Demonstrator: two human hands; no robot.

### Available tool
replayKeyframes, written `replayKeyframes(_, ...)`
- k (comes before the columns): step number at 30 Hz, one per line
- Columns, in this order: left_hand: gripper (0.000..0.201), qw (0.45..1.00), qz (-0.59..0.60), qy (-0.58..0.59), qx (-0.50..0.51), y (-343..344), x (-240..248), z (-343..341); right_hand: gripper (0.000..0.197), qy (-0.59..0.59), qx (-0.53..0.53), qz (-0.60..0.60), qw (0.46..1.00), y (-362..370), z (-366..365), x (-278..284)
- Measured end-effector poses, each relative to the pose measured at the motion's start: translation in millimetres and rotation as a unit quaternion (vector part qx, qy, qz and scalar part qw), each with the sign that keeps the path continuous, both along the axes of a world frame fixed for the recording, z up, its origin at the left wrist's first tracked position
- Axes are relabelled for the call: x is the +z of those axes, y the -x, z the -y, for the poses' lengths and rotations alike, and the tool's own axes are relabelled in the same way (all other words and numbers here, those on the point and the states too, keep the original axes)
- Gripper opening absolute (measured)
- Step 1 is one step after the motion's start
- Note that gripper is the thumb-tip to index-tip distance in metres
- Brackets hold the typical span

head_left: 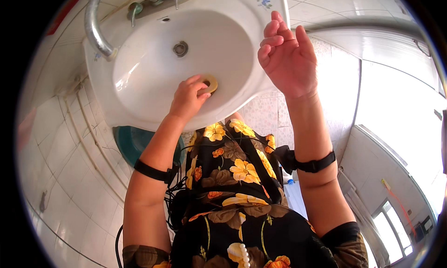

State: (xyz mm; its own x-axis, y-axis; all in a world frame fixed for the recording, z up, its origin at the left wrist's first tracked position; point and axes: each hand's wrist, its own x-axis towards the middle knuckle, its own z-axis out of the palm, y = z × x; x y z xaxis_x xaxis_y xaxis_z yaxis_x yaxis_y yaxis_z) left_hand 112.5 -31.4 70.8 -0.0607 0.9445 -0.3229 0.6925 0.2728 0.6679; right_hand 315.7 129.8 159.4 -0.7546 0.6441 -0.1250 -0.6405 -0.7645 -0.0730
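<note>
Over the near part of the white sink basin (144, 49), my left hand (186, 98) grips a tan ring that looks like a roll of tape (212, 83). Its fingers and thumb close on the ring's left side and hide part of it. The ring appears to be low in the bowl, but I cannot tell if it touches the surface. Raised by the basin's right rim, my right hand (292, 65) has its palm turned up. Its fingers are loosely bent and apart, with nothing in them.
A curved metal faucet (95, 28) arches over the sink's left side, with tap handles (135, 9) at the back. The drain (180, 48) lies mid-bowl. Below the sink stands a green tub (128, 142). Black straps (316, 163) circle both forearms, and dark cables (174, 200) hang beside my left arm.
</note>
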Motion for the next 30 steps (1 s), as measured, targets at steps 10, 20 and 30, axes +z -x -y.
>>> replayKeyframes(10,0.027,0.998,0.01,-0.023,-0.052,-12.1,6.2,-7.2,0.048,0.019,-0.094,-0.094,0.991,-46.0,30.6,8.5)
replayKeyframes(20,0.023,0.965,0.26,-0.001,-0.025,-85.5,93.8,-49.8,0.051,0.047,-0.201,-0.048,0.977,-141.0,38.2,-8.4)
replayKeyframes(30,0.034,0.815,0.556,0.099,0.131,-252.6,92.1,-145.4,0.052,0.115,-0.23,0.078,0.963,-297.3,11.0,-48.5)
